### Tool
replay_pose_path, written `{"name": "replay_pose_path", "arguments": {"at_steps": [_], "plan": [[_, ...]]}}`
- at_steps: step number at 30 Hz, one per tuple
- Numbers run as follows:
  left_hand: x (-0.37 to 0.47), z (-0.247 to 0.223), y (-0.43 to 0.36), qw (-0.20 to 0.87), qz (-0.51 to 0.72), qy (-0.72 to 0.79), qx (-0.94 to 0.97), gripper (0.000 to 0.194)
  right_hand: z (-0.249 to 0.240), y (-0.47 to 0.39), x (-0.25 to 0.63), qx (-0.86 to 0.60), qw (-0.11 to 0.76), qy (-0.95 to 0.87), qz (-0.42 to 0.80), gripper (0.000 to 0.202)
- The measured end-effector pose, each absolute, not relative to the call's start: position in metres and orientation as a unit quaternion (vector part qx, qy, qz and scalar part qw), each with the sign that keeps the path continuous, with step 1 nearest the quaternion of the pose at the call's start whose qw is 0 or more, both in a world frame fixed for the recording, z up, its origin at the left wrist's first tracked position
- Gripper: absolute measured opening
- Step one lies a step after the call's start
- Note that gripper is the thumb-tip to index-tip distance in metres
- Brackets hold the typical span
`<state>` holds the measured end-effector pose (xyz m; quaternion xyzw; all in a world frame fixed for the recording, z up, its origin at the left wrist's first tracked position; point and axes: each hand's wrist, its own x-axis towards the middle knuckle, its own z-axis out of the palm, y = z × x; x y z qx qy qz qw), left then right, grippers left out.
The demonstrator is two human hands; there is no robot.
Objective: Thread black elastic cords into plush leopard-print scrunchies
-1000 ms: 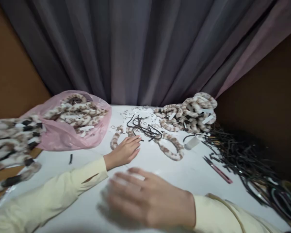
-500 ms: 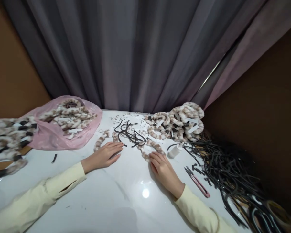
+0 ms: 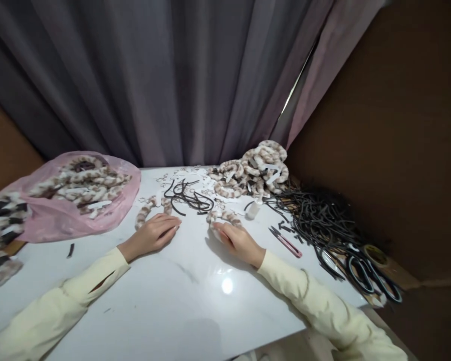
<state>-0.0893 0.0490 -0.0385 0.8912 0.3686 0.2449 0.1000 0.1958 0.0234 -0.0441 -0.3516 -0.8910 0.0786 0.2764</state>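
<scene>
My left hand rests on the white table with its fingers stretched and slightly bent. Just behind its knuckles lies a curved brown-and-white furry strap. Closed over the near part of another furry strap is my right hand; its fingertips partly hide the strap. Between and beyond the hands lies a loose bunch of thin black cords. A small white bottle leans just behind my right hand. To the right are pink-handled thread snips.
A pink plastic bag of furry straps lies at left, beside more straps. Another strap pile with white tags sits at back right. Black cords, scissors and a tape roll fill the right edge. Small metal rings lie scattered at the back.
The view has swung to the right, so everything sits further left in it. My right hand has drawn in slightly with the furry strap; my left hand's fingers are a little more bent.
</scene>
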Motion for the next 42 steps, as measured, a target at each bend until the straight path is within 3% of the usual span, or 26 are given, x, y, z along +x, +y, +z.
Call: {"name": "replay_pose_path", "arguments": {"at_steps": [3,7,12,15,19,24,30,36,40,42], "plan": [[-0.071,-0.028,0.028,0.217,0.268,0.421,0.839,0.037,-0.037,0.008,0.186,-0.314,0.284,-0.898,0.121,0.033],[-0.039,-0.02,0.006,0.33,0.233,0.469,0.785,0.043,-0.022,-0.011,0.169,-0.227,0.16,-0.95,0.14,0.037],[-0.02,-0.025,0.016,0.202,0.169,0.486,0.834,0.021,-0.004,0.0,0.159,-0.115,0.121,-0.986,0.022,0.03],[-0.013,-0.028,0.03,0.141,0.156,0.479,0.852,0.011,0.014,0.025,0.156,-0.177,0.095,-0.98,-0.01,0.023],[-0.003,-0.037,0.04,0.124,0.175,0.477,0.853,0.019,0.027,0.066,0.14,-0.34,0.101,-0.935,-0.018,0.02],[-0.004,-0.049,0.038,0.112,0.167,0.421,0.884,0.026,0.008,0.106,0.096,-0.298,0.094,-0.949,-0.044,0.027],[-0.009,-0.05,0.039,0.09,0.157,0.392,0.902,0.024,-0.006,0.117,0.06,-0.233,0.123,-0.96,-0.095,0.012],[-0.007,-0.044,0.036,0.078,0.152,0.387,0.906,0.02,0.019,0.125,0.071,-0.258,0.186,-0.944,-0.086,0.01],[-0.007,-0.042,0.036,0.102,0.155,0.378,0.907,0.03,0.055,0.129,0.098,-0.305,0.256,-0.916,-0.036,0.014],[-0.007,-0.041,0.037,0.141,0.164,0.375,0.902,0.033,0.07,0.124,0.115,-0.338,0.347,-0.87,0.089,0.021]]}}
